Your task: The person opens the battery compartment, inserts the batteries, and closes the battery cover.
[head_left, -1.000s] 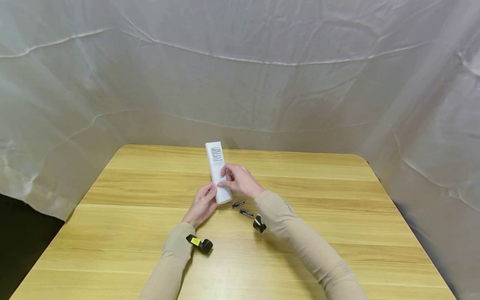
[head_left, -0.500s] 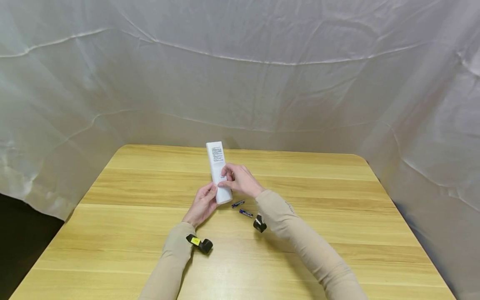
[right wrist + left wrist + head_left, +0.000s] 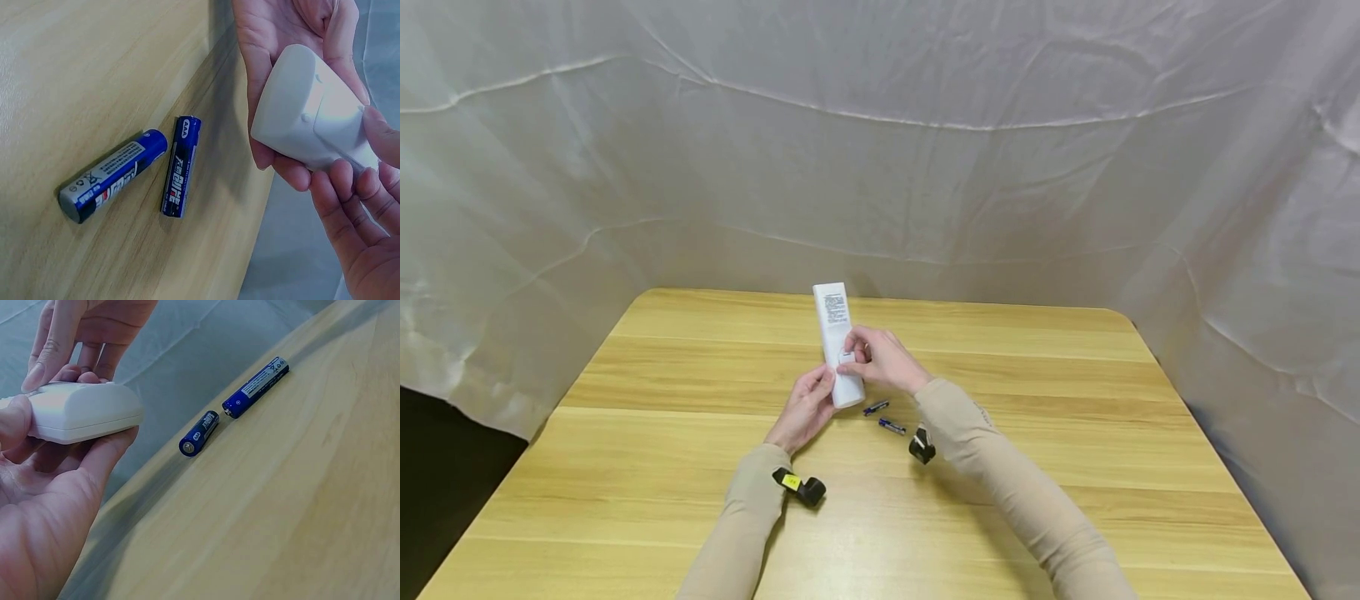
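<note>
My left hand grips a white remote control near its lower end, holding it raised with the printed back facing up. In the left wrist view, the thumb lies on top of the remote and fingers support it from below. My right hand pinches the battery cover on the remote's back with curled thumb and fingers. Up close in the right wrist view, an edge line of the cover shows on the white casing. Two blue AAA batteries lie on the table below the hands.
The wooden table has its far edge just beyond the remote. Pale cloth hangs around the back and sides. Each sleeve carries a small black wrist camera, and the right one is close to the batteries.
My right hand has shifted very slightly to the right, and more of the battery cover shows between its thumb and fingers. The left hand, remote and batteries stay almost where they were.
</note>
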A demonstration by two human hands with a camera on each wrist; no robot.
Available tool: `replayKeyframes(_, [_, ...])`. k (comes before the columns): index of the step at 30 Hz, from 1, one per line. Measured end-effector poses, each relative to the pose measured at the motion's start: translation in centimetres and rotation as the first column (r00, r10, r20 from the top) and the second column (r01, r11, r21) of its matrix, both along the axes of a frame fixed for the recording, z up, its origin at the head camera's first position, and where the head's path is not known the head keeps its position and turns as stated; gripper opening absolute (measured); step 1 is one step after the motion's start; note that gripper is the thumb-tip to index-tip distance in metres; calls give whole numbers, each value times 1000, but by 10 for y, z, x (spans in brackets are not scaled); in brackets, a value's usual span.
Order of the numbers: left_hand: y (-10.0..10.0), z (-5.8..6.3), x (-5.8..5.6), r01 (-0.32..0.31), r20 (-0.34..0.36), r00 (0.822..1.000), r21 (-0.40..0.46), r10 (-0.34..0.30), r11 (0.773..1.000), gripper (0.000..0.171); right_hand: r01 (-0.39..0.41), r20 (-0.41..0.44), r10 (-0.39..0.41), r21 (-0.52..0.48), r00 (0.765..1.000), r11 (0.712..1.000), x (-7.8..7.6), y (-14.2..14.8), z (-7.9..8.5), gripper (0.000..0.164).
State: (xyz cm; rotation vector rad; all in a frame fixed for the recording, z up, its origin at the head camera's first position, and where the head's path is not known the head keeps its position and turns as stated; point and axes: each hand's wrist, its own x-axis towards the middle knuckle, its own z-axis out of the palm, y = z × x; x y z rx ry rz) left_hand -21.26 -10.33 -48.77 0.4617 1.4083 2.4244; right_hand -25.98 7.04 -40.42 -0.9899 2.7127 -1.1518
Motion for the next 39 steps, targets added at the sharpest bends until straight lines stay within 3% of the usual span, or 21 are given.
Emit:
replayKeyframes(12, [0, 0, -1, -11, -2, 1000, 9, 11, 1000, 59, -3, 20, 3, 0, 1000, 1000, 2, 0, 2, 26])
replayKeyframes(26, [1, 2, 1, -11, 13, 1000, 10, 11, 1000, 56, 29, 112, -17, -104, 994, 994, 10, 3, 1, 23])
replayKeyframes(39, [0, 2, 1, -12, 15, 1000, 21, 12, 1000, 55, 41, 97, -29, -126, 995, 991, 18, 6, 4, 17])
